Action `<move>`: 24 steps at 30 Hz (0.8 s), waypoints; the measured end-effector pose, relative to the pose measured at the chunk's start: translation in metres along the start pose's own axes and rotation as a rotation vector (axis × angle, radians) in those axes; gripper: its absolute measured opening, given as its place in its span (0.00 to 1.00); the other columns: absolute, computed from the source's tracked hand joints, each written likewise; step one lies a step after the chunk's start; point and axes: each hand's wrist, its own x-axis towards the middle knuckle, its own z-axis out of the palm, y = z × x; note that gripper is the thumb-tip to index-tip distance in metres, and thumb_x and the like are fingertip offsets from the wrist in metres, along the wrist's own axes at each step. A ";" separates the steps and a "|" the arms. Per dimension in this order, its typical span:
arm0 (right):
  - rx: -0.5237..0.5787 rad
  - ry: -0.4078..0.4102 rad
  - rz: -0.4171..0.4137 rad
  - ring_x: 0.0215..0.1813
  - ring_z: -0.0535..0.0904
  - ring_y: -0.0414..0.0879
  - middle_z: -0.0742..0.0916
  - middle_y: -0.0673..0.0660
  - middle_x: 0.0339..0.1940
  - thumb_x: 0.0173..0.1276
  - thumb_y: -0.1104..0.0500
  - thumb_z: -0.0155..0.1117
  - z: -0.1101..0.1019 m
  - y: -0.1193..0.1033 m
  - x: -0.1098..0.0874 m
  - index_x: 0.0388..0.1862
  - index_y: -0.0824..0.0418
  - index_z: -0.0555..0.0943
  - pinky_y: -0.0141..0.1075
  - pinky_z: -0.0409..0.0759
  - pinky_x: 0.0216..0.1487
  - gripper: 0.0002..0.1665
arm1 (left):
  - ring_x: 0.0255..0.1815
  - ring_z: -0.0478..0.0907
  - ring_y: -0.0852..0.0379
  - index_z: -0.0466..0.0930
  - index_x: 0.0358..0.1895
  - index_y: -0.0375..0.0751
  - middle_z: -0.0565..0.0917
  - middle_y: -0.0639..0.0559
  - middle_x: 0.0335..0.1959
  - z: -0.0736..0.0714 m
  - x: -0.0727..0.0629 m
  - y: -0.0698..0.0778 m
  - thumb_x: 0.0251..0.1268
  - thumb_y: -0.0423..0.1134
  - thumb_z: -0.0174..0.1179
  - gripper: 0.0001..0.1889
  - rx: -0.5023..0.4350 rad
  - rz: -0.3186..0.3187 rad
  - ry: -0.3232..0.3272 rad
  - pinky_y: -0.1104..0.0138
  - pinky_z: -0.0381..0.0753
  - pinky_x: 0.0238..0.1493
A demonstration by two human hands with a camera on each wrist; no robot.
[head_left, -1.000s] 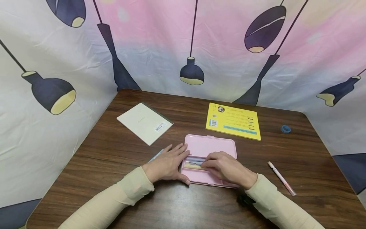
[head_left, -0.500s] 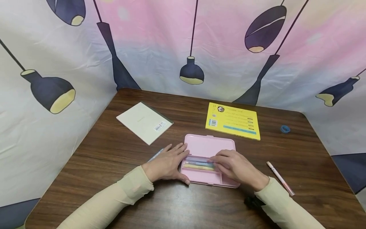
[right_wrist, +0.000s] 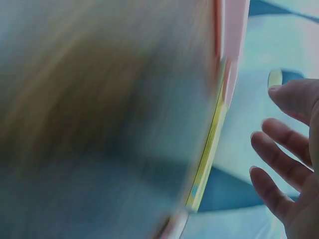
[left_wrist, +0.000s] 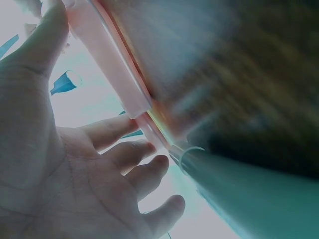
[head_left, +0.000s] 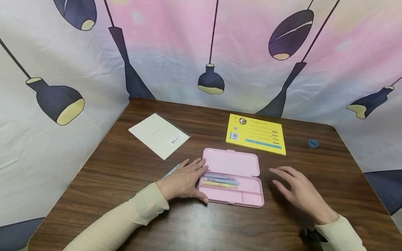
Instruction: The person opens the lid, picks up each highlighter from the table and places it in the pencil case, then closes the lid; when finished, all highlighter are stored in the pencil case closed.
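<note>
A pink pencil case (head_left: pixel 230 162) lies unfolded on the wooden table, its lid tipped back. Purple, light-blue and yellow pens (head_left: pixel 220 180) sit in its long rear compartment. My left hand (head_left: pixel 185 179) rests at the case's left end, fingers spread and thumb by the front corner. Beyond that hand lies a light-blue pen (head_left: pixel 171 170), partly hidden; in the left wrist view a teal barrel (left_wrist: pixel 249 191) looms close to the fingertips. To the right of the case, my right hand (head_left: pixel 303 191) hovers with loosely bent fingers and holds nothing.
A pale notebook (head_left: pixel 159 135) with a barcode label lies at the back left. Behind the case is a yellow book (head_left: pixel 255 134), and a small blue tape ring (head_left: pixel 313 143) lies farther right. A patterned cloth (head_left: pixel 176 45) hangs behind the table (head_left: pixel 201 230).
My right hand has left the pens in the case and moved right, now covering where a pink-and-white pen lay. My left hand stays put.
</note>
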 end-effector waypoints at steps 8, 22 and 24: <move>-0.084 -0.007 0.207 0.39 0.82 0.54 0.84 0.59 0.47 0.60 0.62 0.74 -0.020 0.023 -0.037 0.63 0.60 0.79 0.52 0.79 0.34 0.31 | 0.80 0.51 0.47 0.63 0.75 0.40 0.56 0.42 0.79 -0.001 0.000 0.000 0.42 0.75 0.66 0.59 0.013 0.007 0.006 0.44 0.50 0.77; -0.081 -0.178 0.393 0.40 0.80 0.51 0.81 0.62 0.47 0.62 0.51 0.74 -0.029 0.037 -0.077 0.73 0.59 0.70 0.44 0.75 0.29 0.42 | 0.81 0.50 0.46 0.62 0.76 0.41 0.56 0.42 0.80 -0.001 0.002 0.000 0.43 0.75 0.67 0.59 0.000 0.000 -0.016 0.45 0.49 0.77; -0.081 -0.180 0.400 0.39 0.79 0.49 0.81 0.60 0.46 0.62 0.50 0.75 -0.030 0.038 -0.080 0.73 0.59 0.70 0.43 0.75 0.29 0.43 | 0.81 0.50 0.46 0.62 0.76 0.41 0.55 0.43 0.80 -0.001 0.002 0.000 0.43 0.75 0.67 0.59 -0.002 -0.003 -0.019 0.45 0.48 0.77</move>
